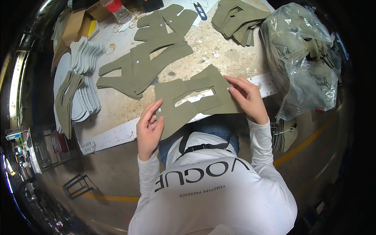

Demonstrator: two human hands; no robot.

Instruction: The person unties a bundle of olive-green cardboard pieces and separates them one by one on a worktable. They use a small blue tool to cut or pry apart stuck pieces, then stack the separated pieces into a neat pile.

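Note:
Between my hands is an olive cut-out panel (209,107) of flat sheet material, wide at both ends, with an irregular opening in its middle and a small pale sticker at the left. It lies at the table's near edge, partly overhanging my lap. My left hand (148,127) grips its left edge, thumb and fingers close to the rim. At the opposite edge, my right hand (248,98) has its thumb on top and fingers along the rim. Beyond it lie overlapping olive panels (143,60) of similar cut, some with small stickers.
Pale grey curved pieces (84,90) are stacked at the left, with narrow olive strips (66,100) against them. Another olive stack (239,19) lies at the back, near blue thread snips (200,11). A clear plastic bag (301,62) of pieces sits right. Tiny labels litter the stone-patterned table (211,47).

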